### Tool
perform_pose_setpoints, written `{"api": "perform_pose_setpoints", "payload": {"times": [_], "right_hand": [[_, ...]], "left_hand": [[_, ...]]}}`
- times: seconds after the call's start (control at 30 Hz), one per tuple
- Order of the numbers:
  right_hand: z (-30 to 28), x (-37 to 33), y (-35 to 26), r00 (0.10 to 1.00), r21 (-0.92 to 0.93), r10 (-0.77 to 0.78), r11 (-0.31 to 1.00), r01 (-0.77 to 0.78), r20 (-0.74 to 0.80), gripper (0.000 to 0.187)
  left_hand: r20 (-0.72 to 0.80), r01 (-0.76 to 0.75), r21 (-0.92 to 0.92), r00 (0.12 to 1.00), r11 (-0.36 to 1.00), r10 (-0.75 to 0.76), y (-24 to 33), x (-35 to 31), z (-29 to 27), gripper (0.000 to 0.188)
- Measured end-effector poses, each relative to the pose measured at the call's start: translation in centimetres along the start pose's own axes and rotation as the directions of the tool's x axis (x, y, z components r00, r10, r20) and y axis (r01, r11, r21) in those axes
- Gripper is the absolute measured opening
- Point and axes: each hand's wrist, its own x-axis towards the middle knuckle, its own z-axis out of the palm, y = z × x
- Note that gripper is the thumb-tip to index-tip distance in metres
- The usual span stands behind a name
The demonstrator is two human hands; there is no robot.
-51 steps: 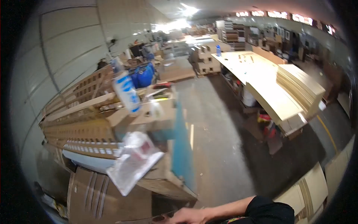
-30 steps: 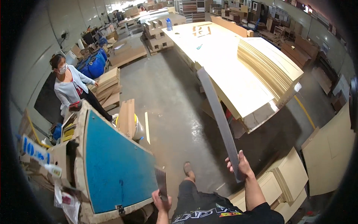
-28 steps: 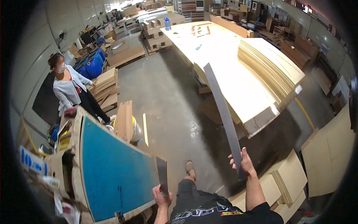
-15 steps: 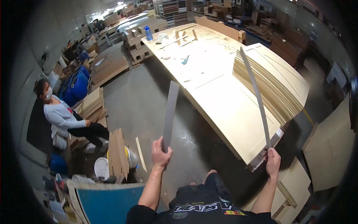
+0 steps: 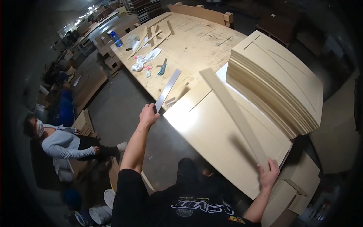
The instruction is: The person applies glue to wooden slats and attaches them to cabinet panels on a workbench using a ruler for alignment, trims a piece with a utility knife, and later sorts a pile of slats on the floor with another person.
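A long wooden desk (image 5: 196, 41) stretches ahead of both hands in a workshop. The left hand (image 5: 148, 115) grips a grey strip (image 5: 167, 90); the right hand (image 5: 268, 174) grips a pale board (image 5: 234, 113) beside stacked panels (image 5: 280, 83). A seated person (image 5: 64, 142) is left.

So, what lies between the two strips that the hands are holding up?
In the head view, between the grey strip and the beige strip lies only the bare near part of the pale panel.

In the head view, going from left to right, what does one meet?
Seated person → left hand holding a grey strip → right hand holding a beige strip → stack of beige panels.
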Motion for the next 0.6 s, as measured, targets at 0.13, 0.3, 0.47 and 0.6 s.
{"api": "perform_pose_setpoints", "payload": {"times": [0.13, 0.3, 0.47, 0.6], "right_hand": [[3.1, -1.7, -1.6, 0.995, -0.083, 0.039, 0.996, -0.046, -0.088, 0.066], [6.0, -6.4, -2.9, 0.977, -0.330, 0.168, 0.922, -0.203, -0.133, 0.065], [6.3, -6.8, -4.0, 0.996, -0.477, 0.068, 0.874, -0.091, -0.064, 0.060], [7.2, -4.1, -6.6, 0.994, -0.479, 0.081, 0.872, -0.104, -0.069, 0.059]], "left_hand": [[0.184, -0.088, 0.070, 0.980, 0.994, 0.074, 1.7, 10.9, 3.5, 0.059], [0.181, -0.233, 0.095, 0.960, 0.968, 0.213, 2.3, 20.0, 8.9, 0.045], [0.214, -0.320, 0.076, 0.930, 0.945, 0.298, 4.3, 21.2, 9.6, 0.047], [-0.396, -0.636, -0.441, 0.771, 0.633, 0.499, 9.2, 15.9, 6.3, 0.040]]}}
